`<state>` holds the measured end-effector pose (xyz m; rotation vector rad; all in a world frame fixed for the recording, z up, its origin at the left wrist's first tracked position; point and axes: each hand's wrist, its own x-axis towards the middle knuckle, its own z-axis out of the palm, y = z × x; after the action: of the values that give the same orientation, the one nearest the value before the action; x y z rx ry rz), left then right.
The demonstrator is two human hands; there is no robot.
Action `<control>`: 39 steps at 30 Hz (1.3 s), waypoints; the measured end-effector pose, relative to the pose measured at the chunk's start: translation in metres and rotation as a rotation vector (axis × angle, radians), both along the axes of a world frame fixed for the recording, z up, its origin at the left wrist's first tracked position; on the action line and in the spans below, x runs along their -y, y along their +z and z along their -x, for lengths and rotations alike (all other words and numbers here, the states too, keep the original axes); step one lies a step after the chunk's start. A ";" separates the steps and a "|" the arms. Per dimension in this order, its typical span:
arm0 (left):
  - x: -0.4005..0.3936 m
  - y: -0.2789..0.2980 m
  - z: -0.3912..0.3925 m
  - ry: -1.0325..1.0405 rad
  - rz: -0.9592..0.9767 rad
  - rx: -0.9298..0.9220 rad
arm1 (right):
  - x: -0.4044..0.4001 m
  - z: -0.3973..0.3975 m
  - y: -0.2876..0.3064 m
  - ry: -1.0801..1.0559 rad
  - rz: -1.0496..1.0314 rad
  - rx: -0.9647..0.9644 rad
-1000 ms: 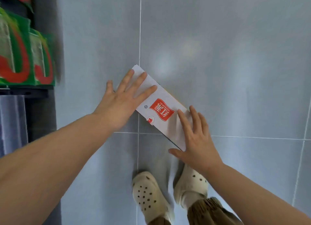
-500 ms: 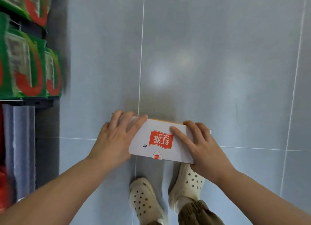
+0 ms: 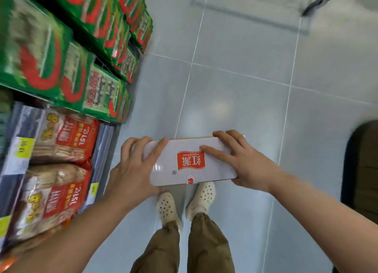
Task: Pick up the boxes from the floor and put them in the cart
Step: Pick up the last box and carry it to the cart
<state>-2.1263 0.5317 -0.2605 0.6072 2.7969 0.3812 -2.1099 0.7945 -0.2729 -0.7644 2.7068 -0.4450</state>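
A flat white box (image 3: 184, 170) with a red logo is held level above my feet, off the floor. My left hand (image 3: 133, 170) grips its left end, fingers curled over the far edge. My right hand (image 3: 243, 160) grips the right end, thumb lying on the top face and fingers wrapped over the far edge. The cart (image 3: 255, 9) shows as a blurred grey frame with dark wheels at the top of the view, well beyond the box.
Store shelves on the left hold green packets (image 3: 67, 54) above and red-and-tan bags (image 3: 59, 156) below. Grey floor tiles (image 3: 235, 84) stretch between me and the cart. A dark object (image 3: 362, 166) sits at the right edge. My pale clogs (image 3: 167, 207) stand under the box.
The box has been lifted from the floor and turned level between both hands. The view has risen and tilted forward, bringing the shelves and the cart into sight.
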 end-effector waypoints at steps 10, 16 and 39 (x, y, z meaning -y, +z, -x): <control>0.055 0.224 -0.050 0.027 -0.123 -0.227 | 0.037 -0.030 0.240 0.146 -0.031 -0.299; 0.071 0.306 -0.125 0.123 -0.125 -0.376 | 0.047 -0.061 0.337 0.318 -0.032 -0.297; 0.067 0.382 -0.605 1.064 -0.035 -0.305 | 0.191 -0.340 0.437 1.215 -0.204 -0.229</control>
<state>-1.5217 0.4648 0.1217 -0.9636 3.1556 0.5421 -1.7701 0.6033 0.1640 -2.1844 1.8623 0.2218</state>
